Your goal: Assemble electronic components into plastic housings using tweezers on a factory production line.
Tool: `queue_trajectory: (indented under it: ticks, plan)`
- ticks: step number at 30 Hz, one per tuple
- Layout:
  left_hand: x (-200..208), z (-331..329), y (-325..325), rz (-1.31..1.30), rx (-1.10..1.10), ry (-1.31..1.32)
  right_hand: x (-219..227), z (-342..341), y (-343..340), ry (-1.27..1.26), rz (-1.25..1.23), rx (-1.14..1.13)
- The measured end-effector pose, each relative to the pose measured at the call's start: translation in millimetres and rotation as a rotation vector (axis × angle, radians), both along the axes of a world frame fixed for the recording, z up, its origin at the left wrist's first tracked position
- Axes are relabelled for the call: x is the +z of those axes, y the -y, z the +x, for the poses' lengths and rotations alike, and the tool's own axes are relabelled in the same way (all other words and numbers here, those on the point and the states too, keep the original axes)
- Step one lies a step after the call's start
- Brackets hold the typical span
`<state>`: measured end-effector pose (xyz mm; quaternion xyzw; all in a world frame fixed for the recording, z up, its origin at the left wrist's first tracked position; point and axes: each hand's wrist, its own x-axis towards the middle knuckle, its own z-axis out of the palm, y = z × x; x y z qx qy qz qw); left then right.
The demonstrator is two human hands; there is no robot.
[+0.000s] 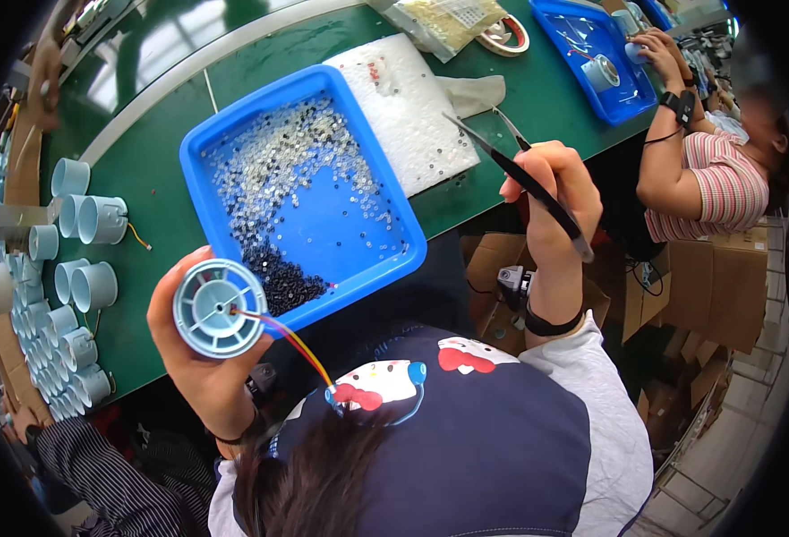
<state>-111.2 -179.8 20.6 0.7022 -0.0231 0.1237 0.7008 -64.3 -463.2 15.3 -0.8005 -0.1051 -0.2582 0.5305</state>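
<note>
My left hand holds a light-blue round plastic housing, its ribbed, wheel-like face turned up. Several coloured wires come out near its centre and end in a small connector by my chest. In my raised right hand is a pair of dark tweezers, with the tips apart and nothing visible between them. Between my hands lies a blue tray on the table. It holds many tiny clear pieces and a heap of tiny black pieces.
A white foam sheet lies beside the tray, with a few tiny pieces on it. Light-blue cups crowd the left side of the green table. A tape roll and plastic bag lie beyond. At right, a co-worker works by another blue tray.
</note>
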Motion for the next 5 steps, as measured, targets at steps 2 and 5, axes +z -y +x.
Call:
queue_trajectory:
  ticks: [2,5]
  plan:
    - [-2.1,0.2,-8.4,0.013,0.024,0.03,-9.2,0.2,10.2,-0.15,-0.088,-0.156]
    - [-9.0,3.0,-24.1,0.042,0.073,0.083,-20.9,5.5,6.7,-0.06,-0.404,-0.196]
